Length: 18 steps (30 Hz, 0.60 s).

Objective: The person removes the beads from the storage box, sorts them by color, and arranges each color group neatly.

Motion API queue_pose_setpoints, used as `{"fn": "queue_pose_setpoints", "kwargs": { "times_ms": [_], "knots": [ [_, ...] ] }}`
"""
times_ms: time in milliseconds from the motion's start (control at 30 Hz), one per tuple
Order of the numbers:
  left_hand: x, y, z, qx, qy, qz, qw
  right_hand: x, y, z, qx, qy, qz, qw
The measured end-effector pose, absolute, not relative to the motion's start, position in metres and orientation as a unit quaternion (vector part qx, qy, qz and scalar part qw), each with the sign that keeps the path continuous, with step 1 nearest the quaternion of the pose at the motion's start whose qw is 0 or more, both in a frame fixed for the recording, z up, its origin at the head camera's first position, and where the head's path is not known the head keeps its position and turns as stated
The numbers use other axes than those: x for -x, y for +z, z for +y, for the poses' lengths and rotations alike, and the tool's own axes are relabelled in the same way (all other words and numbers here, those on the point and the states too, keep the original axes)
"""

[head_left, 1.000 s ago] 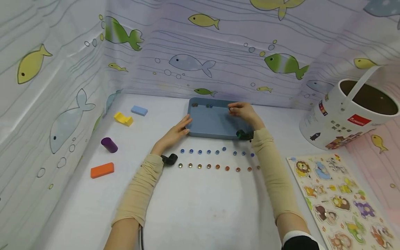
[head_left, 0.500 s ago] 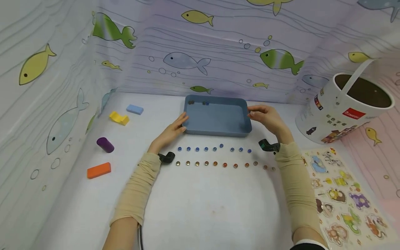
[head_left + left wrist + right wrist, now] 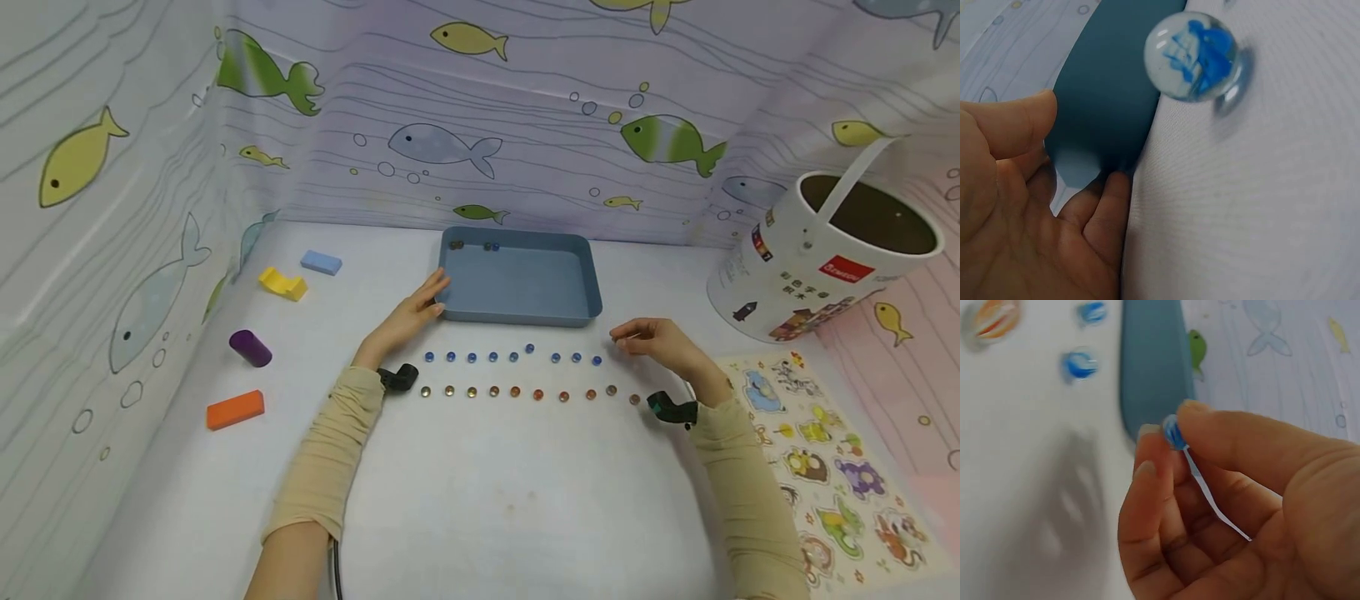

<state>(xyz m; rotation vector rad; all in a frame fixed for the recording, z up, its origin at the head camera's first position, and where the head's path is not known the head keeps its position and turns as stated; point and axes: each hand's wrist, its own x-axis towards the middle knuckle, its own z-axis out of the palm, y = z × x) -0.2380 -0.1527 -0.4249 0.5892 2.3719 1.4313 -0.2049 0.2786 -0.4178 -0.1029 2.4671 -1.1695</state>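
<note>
In the right wrist view, a blue-streaked clear marble [image 3: 1173, 432] is pinched between thumb and fingertips of my right hand [image 3: 660, 343]. That hand hovers past the right end of a row of blue marbles [image 3: 492, 357], in front of the tray's right corner. My left hand [image 3: 405, 321] rests against the left side of the blue-grey tray [image 3: 517, 317], fingers fairly straight at its near corner. One blue marble [image 3: 1191, 56] lies close to it in the left wrist view. Several small marbles [image 3: 491, 247] sit along the tray's far left inside edge.
A second row of amber and orange marbles [image 3: 537, 395] runs in front of the blue one. At left lie a blue block [image 3: 321, 262], yellow block [image 3: 282, 284], purple cylinder [image 3: 251, 348] and orange block [image 3: 236, 410]. A white bucket [image 3: 780, 283] and animal puzzle board [image 3: 825, 417] stand right.
My right hand has moved from over the tray's far right, out past its right edge, and toward me to the end of the blue row. The left hand stays at the tray.
</note>
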Motion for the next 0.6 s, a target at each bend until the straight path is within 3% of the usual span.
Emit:
{"fn": "queue_pose_setpoints", "kwargs": {
  "times_ms": [367, 600],
  "knots": [
    [0.238, -0.426, -0.153, -0.201, 0.505, 0.824, 0.161, 0.19, -0.439, 0.277, 0.068, -0.387, 0.897, 0.201],
    [0.255, -0.459, -0.157, -0.202, 0.504, 0.827, 0.146, 0.187, -0.443, 0.274, 0.076, -0.374, 0.908, 0.175]
  ]
}}
